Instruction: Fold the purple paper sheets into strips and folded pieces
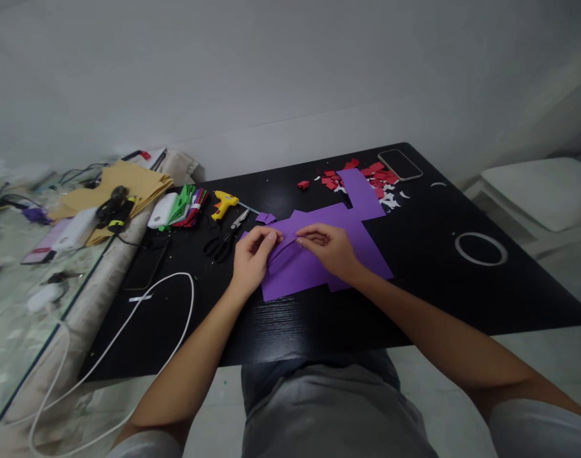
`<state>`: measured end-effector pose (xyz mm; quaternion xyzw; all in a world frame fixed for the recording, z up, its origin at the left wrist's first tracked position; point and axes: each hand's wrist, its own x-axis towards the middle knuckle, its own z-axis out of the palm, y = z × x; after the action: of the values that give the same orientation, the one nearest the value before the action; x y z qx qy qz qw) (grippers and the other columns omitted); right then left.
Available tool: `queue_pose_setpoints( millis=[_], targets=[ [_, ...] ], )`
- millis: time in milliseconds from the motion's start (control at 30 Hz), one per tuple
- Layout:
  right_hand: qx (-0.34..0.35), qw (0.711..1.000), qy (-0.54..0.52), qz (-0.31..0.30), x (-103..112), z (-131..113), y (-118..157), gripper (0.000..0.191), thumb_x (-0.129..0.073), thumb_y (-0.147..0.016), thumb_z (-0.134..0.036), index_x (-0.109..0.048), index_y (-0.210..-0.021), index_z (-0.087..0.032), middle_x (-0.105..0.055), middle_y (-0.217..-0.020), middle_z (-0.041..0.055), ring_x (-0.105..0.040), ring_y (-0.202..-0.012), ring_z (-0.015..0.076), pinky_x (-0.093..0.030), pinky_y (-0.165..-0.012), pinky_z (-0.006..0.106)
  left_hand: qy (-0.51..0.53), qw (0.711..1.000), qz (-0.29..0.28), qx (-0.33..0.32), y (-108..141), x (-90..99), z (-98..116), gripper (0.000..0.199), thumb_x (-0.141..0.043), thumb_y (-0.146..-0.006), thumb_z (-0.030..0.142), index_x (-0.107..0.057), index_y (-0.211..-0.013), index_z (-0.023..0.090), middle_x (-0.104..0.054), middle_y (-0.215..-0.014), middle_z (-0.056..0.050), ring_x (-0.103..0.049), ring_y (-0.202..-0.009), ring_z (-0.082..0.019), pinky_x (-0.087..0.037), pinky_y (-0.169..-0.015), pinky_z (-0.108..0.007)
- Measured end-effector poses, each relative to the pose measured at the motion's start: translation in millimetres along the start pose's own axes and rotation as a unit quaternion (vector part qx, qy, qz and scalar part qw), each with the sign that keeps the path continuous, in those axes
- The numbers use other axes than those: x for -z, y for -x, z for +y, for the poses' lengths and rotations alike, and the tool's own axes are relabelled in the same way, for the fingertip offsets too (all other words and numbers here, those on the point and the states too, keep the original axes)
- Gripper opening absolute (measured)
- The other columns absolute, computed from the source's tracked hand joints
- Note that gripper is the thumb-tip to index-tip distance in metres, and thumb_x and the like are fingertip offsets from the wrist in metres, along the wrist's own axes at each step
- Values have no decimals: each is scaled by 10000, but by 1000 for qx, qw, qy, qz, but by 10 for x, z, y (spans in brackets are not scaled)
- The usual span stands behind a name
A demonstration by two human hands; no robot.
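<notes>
Between my two hands is a small strip of purple paper, pinched at either end. My left hand grips its left end with thumb and fingers closed. Its right end is in the fingertips of my right hand, the other fingers curled in. Beneath both hands, larger purple paper sheets lie overlapping on the black table. Left of my left hand are black-handled scissors and a yellow glue gun. A few small purple paper pieces lie beyond my left hand.
Red paper scraps and white scraps lie at the back right, near a phone. A white ring is on the right. Folded coloured paper and a white cable are at left. A white stool stands beyond the table.
</notes>
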<state>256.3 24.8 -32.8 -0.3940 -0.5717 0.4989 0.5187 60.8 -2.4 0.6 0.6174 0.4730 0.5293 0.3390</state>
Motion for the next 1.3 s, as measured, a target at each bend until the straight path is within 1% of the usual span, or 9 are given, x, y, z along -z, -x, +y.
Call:
queue_pose_setpoints(
  millis=[133, 233, 433, 567, 767, 933, 1033, 1167, 1300],
  targets=[
    [4, 1000, -5, -6, 3, -20, 4, 180, -827, -789, -348, -782, -921, -235, -812, -931, 45, -785, -890, 222, -655, -899, 409, 0, 997, -68, 24, -60, 63, 33, 226, -724, -912, 426, -796, -902, 212, -791, -918, -46, -705, -859, -212, -563, -824, -344],
    [9, 1000, -10, -14, 11, -27, -3, 181, -827, -792, -355, -776, -916, -234, -815, -955, 52, -787, -923, 227, -650, -931, 417, 21, 993, -111, 40, -89, 107, 38, 188, -718, -904, 381, -820, -892, 223, -795, -890, -43, -704, -824, -210, -570, -806, -346],
    [13, 1000, -9, -23, 14, -25, -4, 187, -825, -793, -371, -781, -908, -231, -818, -962, 52, -787, -938, 229, -645, -950, 423, 20, 993, -109, 38, -96, 107, 20, 199, -714, -894, 374, -842, -882, 222, -802, -861, -49, -708, -812, -216, -579, -805, -355],
    [32, 999, 29, -25, 6, -20, 16, 181, -807, -822, -391, -784, -904, -232, -815, -934, 56, -786, -903, 235, -649, -910, 420, 7, 994, -96, 50, -86, 98, 6, 215, -708, -889, 371, -830, -816, 209, -808, -846, -54, -706, -782, -211, -579, -774, -347],
    [43, 997, 60, -28, -1, -17, 30, 114, -769, -846, -341, -784, -899, -241, -809, -902, 48, -781, -867, 232, -645, -886, 426, -16, 994, -91, 62, -76, 73, -14, 210, -695, -877, 346, -816, -790, 199, -794, -810, -54, -695, -744, -197, -560, -726, -325],
    [10, 999, 18, -27, 31, -17, -18, 119, -785, -811, -337, -760, -871, -237, -807, -906, 44, -779, -886, 223, -643, -897, 411, 27, 985, -141, 99, -74, 61, -37, 163, -736, -862, 355, -756, -854, 194, -664, -660, 4, -570, -564, -134, -459, -559, -263],
    [-1, 1000, 13, -22, 63, -6, -55, 126, -796, -792, -323, -752, -861, -229, -801, -903, 45, -772, -892, 218, -634, -911, 412, 62, 973, -180, 132, -70, 65, -38, 164, -766, -846, 336, -690, -885, 196, -581, -600, 42, -533, -508, -118, -424, -521, -246],
    [-15, 999, 3, -32, 85, 27, -87, 135, -800, -780, -318, -750, -865, -227, -794, -905, 42, -762, -890, 214, -621, -916, 411, 97, 960, -206, 162, -64, 73, -11, 237, -795, -829, 349, -652, -937, 195, -563, -564, 63, -532, -471, -108, -424, -501, -231],
    [-26, 997, -17, -72, 87, 46, -101, 192, -834, -726, -311, -771, -886, -226, -799, -941, 44, -755, -914, 210, -600, -942, 403, 126, 951, -214, 182, -59, 77, 27, 316, -794, -848, 425, -623, -972, 190, -563, -532, 75, -490, -412, -86, -393, -449, -206]
  ],
)
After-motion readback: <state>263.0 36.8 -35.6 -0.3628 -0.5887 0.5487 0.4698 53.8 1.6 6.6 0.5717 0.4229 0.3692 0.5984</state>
